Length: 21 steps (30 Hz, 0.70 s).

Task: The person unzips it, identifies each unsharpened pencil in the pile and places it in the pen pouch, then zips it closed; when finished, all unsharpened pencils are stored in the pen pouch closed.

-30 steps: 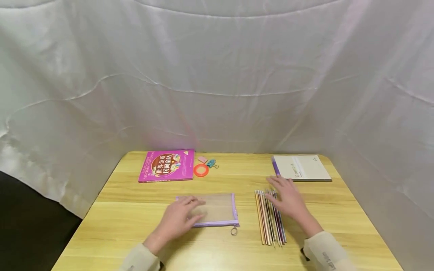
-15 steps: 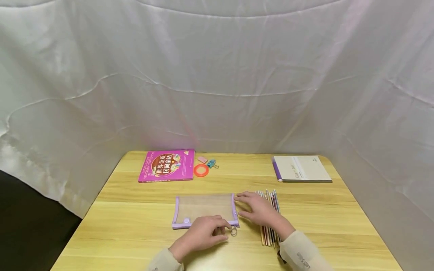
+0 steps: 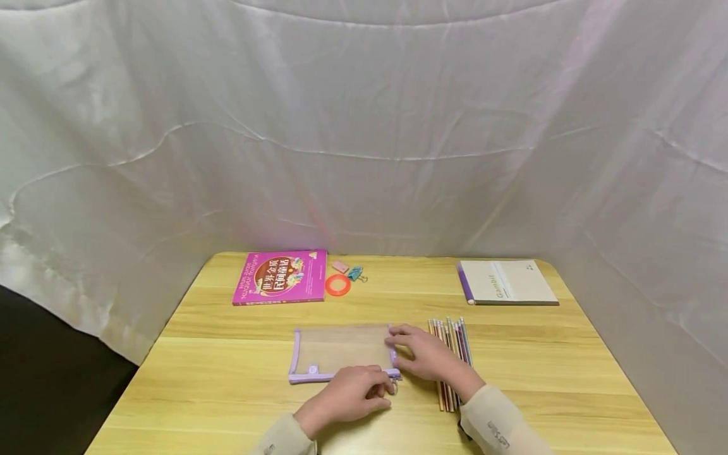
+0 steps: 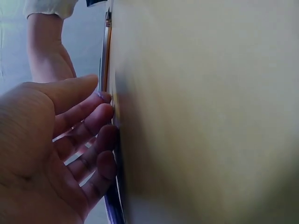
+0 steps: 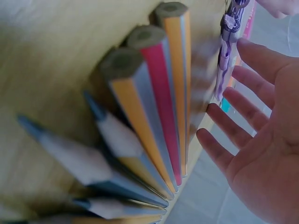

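Mesh pouch [image 3: 341,349] lies table-center, long axis 9–3 o'clock. Left hand [image 3: 349,395] at pouch's 5 o'clock corner, fingers curled, prob. pinching zipper pull [image 3: 392,385]. Right hand [image 3: 425,355] spread flat on 3 o'clock edge; pencils [image 3: 452,354] just beyond.

My mesh pouch [image 3: 341,351] is see-through tan with lilac trim. The pencils [image 3: 452,354] beside it show orange, pink, yellow and grey-blue stripes. The book [image 3: 279,277] is magenta with a dark red oval, the tape ring [image 3: 337,285] orange, the notebook [image 3: 506,282] cream with a purple spine.
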Available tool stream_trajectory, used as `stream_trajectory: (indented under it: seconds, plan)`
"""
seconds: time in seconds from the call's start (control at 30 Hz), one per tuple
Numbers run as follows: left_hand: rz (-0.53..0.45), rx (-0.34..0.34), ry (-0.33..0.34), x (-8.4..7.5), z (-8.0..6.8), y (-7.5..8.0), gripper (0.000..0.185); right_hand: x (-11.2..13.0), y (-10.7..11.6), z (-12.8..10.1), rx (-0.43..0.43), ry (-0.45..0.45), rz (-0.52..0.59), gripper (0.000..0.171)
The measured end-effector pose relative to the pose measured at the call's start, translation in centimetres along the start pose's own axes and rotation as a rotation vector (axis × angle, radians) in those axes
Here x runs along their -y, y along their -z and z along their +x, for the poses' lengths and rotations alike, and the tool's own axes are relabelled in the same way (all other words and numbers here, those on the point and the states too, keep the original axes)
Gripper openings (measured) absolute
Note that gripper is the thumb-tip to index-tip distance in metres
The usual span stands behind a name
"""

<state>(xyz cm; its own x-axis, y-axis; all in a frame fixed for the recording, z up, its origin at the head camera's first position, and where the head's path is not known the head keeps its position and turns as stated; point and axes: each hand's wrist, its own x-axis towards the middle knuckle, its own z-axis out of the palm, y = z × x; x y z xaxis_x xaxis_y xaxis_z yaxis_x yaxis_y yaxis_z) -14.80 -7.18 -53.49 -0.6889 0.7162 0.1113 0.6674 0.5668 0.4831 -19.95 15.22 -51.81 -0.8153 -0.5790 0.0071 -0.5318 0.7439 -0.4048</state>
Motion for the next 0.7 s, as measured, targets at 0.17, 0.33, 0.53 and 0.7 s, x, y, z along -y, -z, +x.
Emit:
stream_trajectory:
  seconds: [0.17,0.33,0.53,0.7]
  plan:
    - [-0.021,-0.011,0.043,-0.2,0.2,-0.1,0.014,0.3,0.0,0.0,-0.004,-0.028,0.001,0.048]
    - [-0.043,-0.038,0.078,-0.4,0.4,-0.3,0.012,0.3,-0.1,0.0,0.003,-0.051,-0.023,0.049]
    - [-0.082,-0.082,0.142,-0.7,0.7,-0.5,0.009,0.1,-0.4,0.1,0.007,-0.078,-0.032,0.051]
    - [-0.074,-0.097,0.159,-0.9,1.3,-0.5,0.011,0.1,-0.5,0.1,0.002,-0.107,-0.03,0.051]
